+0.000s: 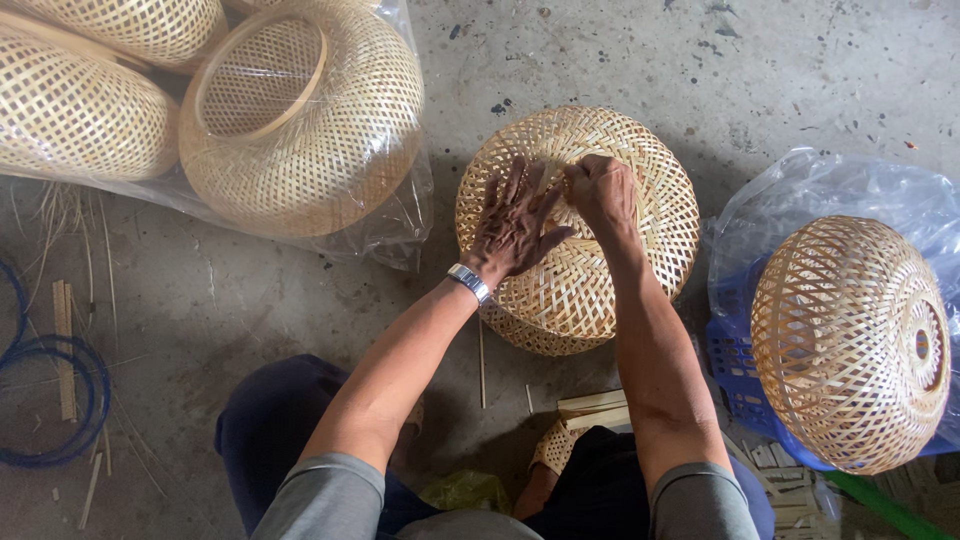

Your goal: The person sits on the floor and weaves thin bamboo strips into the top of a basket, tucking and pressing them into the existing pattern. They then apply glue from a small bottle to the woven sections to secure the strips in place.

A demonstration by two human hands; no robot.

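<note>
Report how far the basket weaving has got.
Done: three woven baskets in clear plastic, another on a blue crate. In hand: left hand flat on the middle basket, right hand pinching its weave. Left: loose strips remain.

So from my feed both arms reach forward and angle in toward each other, forearms bare, grey sleeves ending at the upper arms. Left hand (515, 222) lies palm-down, fingers spread flat and pointing up-frame, with a silver watch (469, 282) on the wrist. Right hand (601, 190) sits just beside it, curled into a loose fist, fingertips pinched together near the left hand's fingers. Knees bent below.
</note>
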